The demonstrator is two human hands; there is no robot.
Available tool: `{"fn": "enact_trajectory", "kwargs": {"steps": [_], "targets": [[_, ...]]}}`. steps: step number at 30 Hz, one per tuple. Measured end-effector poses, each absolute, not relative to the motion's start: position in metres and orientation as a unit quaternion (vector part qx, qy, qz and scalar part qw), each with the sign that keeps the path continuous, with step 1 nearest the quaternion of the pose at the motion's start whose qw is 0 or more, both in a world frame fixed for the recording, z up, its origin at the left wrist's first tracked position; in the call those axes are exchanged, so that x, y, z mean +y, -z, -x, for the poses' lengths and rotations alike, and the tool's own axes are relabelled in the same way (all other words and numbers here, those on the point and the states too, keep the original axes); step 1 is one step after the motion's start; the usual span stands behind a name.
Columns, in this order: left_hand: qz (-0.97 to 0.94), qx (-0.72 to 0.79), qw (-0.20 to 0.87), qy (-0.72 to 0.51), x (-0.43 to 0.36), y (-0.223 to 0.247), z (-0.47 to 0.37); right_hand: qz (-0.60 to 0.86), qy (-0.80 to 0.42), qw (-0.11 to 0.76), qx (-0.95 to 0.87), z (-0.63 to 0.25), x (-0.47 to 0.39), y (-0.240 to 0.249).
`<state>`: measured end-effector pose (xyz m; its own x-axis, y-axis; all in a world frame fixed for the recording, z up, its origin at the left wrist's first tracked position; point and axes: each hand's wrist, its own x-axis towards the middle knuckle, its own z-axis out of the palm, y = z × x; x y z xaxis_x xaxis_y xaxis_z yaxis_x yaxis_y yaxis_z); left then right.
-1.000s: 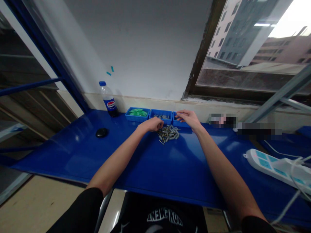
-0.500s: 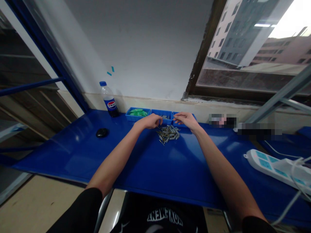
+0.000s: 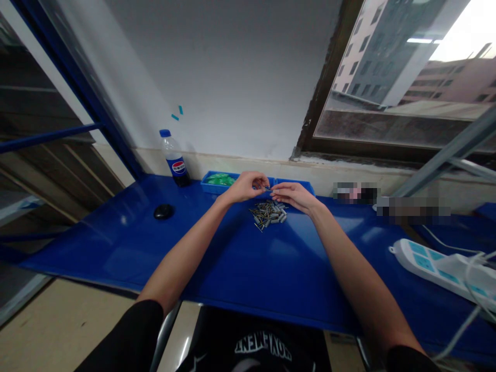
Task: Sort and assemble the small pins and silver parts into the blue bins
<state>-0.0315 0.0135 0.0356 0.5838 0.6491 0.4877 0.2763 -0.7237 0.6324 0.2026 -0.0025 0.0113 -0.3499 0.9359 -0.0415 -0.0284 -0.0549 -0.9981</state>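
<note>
My left hand (image 3: 250, 187) is pinched on a small metal part (image 3: 266, 188) above the middle blue tray. My right hand (image 3: 292, 195) has its fingertips pressed together at the other end of that part, in front of the right blue tray (image 3: 310, 187). Just below both hands, a pile of small grey cylinders and thin pins (image 3: 268, 213) lies on the blue table (image 3: 248, 268). Green pieces (image 3: 220, 179) fill the left blue tray (image 3: 211, 189). Most of the middle tray is hidden behind my hands.
A bottle (image 3: 177, 164) with dark drink stands at the back left, against the wall. A black mouse-like object (image 3: 163, 211) lies in front of it. On the right are a white power strip (image 3: 430, 263) and loose cables. Some blurred items sit at the back right.
My left hand has risen from the edge of the pile and moved right. My right hand has shifted slightly left and down, and the fingertips of both hands now meet.
</note>
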Motion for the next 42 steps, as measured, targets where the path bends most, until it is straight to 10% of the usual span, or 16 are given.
{"fn": "enact_trajectory", "kwargs": {"steps": [18, 42], "targets": [[-0.906, 0.384, 0.155, -0.090, 0.019, -0.002, 0.026, 0.570, -0.400, 0.496, -0.518, -0.213, 0.011, -0.012], [-0.904, 0.346, 0.198, -0.153, 0.020, -0.019, 0.035, 0.545, -0.437, 0.457, -0.550, -0.206, 0.008, -0.009]]}}
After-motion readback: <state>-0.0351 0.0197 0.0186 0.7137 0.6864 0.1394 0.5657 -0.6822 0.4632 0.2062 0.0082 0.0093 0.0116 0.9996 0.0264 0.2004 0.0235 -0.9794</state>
